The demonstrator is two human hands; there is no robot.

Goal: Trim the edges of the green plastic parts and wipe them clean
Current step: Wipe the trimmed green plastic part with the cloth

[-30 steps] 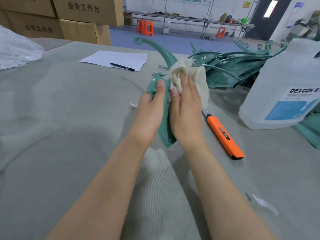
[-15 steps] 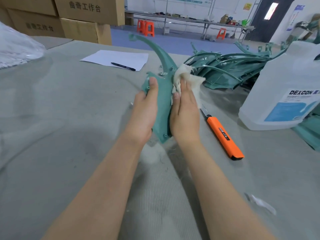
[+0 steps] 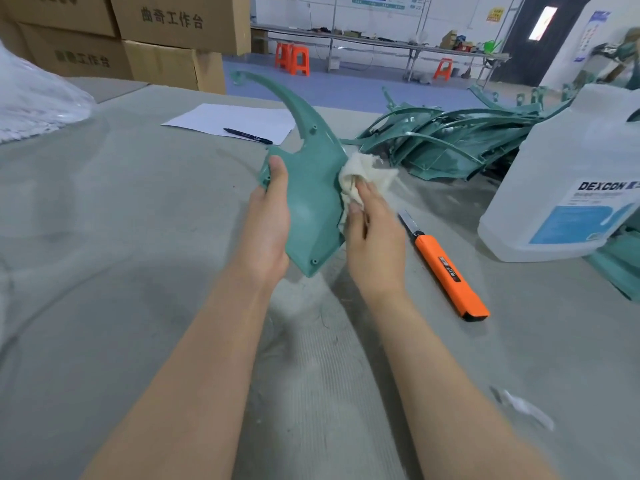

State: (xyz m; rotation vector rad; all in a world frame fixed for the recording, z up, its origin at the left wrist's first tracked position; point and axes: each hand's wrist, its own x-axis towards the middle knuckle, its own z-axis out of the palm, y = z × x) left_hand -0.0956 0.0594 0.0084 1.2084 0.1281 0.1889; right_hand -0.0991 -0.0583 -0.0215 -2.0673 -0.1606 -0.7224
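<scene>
Green plastic part [image 3: 313, 199]: held above surface [image 3: 104, 254] centre; left hand [image 3: 268, 226] fingers clamped on its left edge; right hand [image 3: 372, 230] fingers curled around white cloth [image 3: 360, 176], pressed to its right edge.

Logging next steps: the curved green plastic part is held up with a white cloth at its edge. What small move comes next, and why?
Probably slide the crumpled white cloth down the right edge of the curved green plastic part: the right hand presses it high on that edge, the left hand grips the other side, and the orange utility knife lies aside.
</scene>
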